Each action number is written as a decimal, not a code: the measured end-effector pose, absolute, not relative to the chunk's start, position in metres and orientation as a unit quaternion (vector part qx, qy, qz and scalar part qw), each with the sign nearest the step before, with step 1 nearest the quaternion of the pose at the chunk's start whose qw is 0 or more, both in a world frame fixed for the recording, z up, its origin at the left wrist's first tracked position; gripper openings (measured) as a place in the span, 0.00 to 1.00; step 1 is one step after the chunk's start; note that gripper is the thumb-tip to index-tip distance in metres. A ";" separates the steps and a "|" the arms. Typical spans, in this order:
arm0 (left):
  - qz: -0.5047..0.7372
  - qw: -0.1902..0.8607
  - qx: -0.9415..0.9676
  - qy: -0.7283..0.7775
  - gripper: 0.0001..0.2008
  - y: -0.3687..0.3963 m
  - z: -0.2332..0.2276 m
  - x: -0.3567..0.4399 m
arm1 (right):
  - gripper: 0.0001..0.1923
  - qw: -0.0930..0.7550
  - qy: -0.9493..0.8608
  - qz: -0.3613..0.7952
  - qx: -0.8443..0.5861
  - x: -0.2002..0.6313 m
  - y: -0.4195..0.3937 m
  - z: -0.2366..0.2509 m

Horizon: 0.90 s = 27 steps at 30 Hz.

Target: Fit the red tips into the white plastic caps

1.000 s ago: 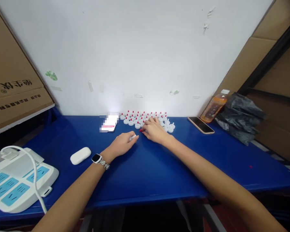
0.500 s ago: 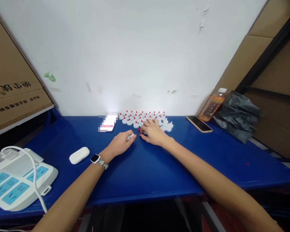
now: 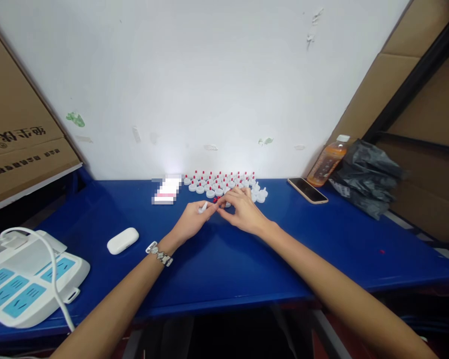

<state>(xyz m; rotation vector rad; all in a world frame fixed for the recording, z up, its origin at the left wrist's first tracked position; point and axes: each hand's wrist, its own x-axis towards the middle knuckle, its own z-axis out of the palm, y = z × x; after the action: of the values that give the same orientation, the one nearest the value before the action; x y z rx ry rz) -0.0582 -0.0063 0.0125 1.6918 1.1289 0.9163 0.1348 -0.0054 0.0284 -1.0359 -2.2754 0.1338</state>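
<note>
My left hand [image 3: 195, 219] is closed around a white nozzle cap [image 3: 203, 207], whose pointed tip stands up from between thumb and fingers. Close beside it, my right hand [image 3: 241, 210] curls with its fingertips at my left thumb; whatever they pinch is too small to make out. Small loose red tips [image 3: 216, 199] lie on the table just behind the fingertips. Farther back stand several white caps with red tips [image 3: 210, 192] in rows. White nozzle caps without red tips [image 3: 262, 195] sit to the right, partly hidden by my right hand.
On the blue table [image 3: 224, 279] lie a white earbud case [image 3: 123, 241], a lit phone [image 3: 167, 190] and a dark phone [image 3: 307, 190]. A power strip [image 3: 37, 279] stands left. At right are a drink bottle [image 3: 327, 162] and a black plastic bag [image 3: 370, 174].
My right hand has shifted slightly from the red tips toward my left hand, and their fingertips now meet. My left wrist has turned, tilting the white nozzle cap more upright.
</note>
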 end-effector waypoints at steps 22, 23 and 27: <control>0.369 0.093 0.801 0.462 0.06 -0.005 0.006 -0.064 | 0.16 0.386 -0.734 0.376 -0.412 0.126 0.001 0.021; 0.371 0.095 0.799 0.463 0.06 -0.004 0.005 -0.063 | 0.16 0.391 -0.727 0.390 -0.408 0.126 0.002 0.020; 0.384 0.123 0.789 0.463 0.05 -0.004 0.005 -0.060 | 0.16 0.411 -0.691 0.445 -0.395 0.129 0.008 0.015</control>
<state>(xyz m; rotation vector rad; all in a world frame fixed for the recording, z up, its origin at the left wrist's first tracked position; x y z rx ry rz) -0.0598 -0.0041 0.0052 2.3023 1.3504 1.1188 0.1286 0.0077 0.0153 -0.9932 -1.7383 1.1194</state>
